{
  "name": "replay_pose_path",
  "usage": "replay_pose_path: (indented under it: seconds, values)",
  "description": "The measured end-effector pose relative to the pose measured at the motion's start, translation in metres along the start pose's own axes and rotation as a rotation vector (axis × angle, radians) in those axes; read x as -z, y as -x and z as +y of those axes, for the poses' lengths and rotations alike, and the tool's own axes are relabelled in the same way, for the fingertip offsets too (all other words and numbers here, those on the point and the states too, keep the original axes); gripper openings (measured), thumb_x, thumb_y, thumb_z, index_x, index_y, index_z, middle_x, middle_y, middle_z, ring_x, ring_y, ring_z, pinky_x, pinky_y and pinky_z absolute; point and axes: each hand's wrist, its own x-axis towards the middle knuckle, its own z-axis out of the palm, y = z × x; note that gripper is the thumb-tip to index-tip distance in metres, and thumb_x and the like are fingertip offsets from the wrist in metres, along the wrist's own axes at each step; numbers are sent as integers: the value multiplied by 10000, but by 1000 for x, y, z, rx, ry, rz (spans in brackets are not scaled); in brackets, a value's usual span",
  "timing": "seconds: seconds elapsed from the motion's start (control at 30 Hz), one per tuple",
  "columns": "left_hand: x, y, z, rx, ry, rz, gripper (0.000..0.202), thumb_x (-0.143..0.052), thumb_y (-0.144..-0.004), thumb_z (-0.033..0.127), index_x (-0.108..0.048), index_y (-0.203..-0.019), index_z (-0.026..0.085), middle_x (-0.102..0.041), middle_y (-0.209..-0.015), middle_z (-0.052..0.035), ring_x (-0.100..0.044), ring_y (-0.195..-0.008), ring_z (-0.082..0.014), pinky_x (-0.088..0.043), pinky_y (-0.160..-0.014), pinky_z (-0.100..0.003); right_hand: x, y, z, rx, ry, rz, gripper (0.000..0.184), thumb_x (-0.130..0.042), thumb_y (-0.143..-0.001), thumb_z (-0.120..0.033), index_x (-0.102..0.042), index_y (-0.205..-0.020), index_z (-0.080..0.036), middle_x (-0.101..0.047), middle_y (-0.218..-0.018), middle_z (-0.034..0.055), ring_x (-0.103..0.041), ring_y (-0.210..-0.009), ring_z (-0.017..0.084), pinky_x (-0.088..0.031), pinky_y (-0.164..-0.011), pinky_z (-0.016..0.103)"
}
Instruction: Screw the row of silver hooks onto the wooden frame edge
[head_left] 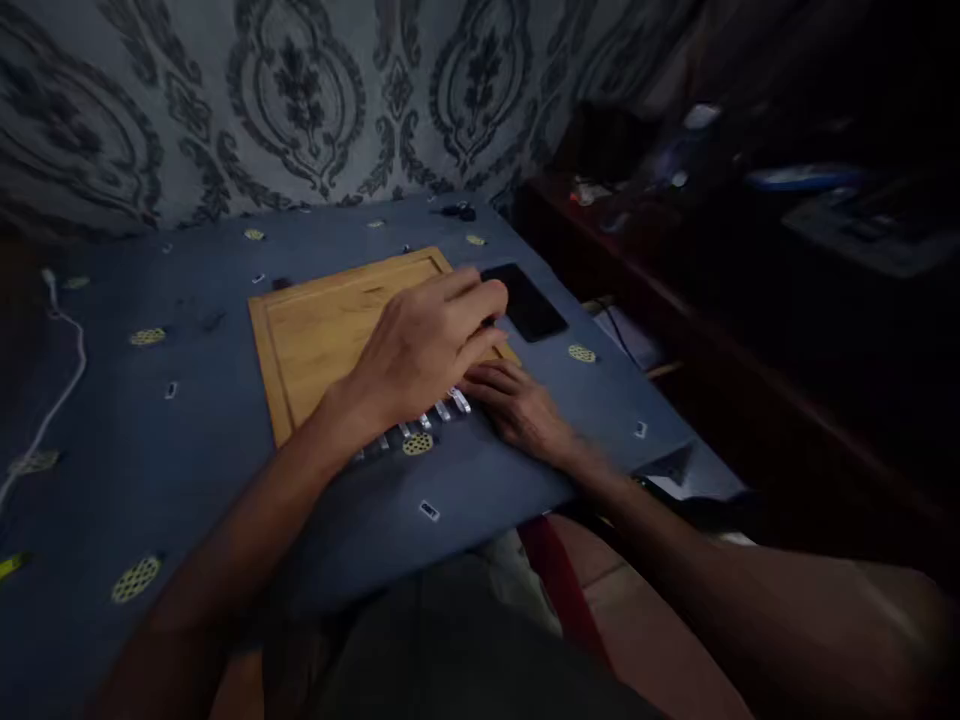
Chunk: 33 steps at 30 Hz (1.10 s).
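A wooden board (322,335) with a groove near its rim lies on the blue patterned cloth. My left hand (427,345) is over the board's right part, its thumb and fingers pinched together around something small and dark that I cannot make out. Close below it, my right hand (525,410) rests at the board's near right corner, fingers bent and held together; what is under the fingertips is hidden. Small shiny metal pieces (442,410), several in a row, stick out along the board's near edge. The one nearest my right fingertips has a silvery tab (460,401).
A black phone (529,305) lies just right of the board. Dark keys or a similar small item (457,211) lie toward the back. A white cable (64,390) runs along the left. At right stands a dark reddish shelf (637,260) with blurred items.
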Motion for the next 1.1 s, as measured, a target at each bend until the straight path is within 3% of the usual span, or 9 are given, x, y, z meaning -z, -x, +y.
replay_pose_path:
  seconds: [0.27,0.73,1.1]
  values:
    - [0,0,0,13,59,-13,38,-656,-951,163,-640,-917,166,-669,-894,-39,-671,-811,-178,-527,-710,-301,-4,0,0,-36,-4,0,522,-477,-991,-115,-594,-1463,-306,-704,-1328,80,-608,-1221,292,-551,-1022,531]
    - [3,-1,2,9,113,-26,107,-652,-952,174,-646,-845,185,-665,-844,-30,-652,-756,-171,-498,-676,-307,-1,-1,0,-38,-2,-5,512,-469,-992,-113,-609,-1443,-309,-701,-1330,75,-606,-1233,289,-538,-1039,542]
    - [9,-1,-3,28,71,-39,170,-595,-973,152,-699,-840,181,-726,-901,-53,-694,-831,-193,-524,-726,-316,-4,1,3,-39,-38,-8,518,-485,-989,-122,-591,-1463,-302,-685,-1364,84,-594,-1254,287,-541,-1037,530]
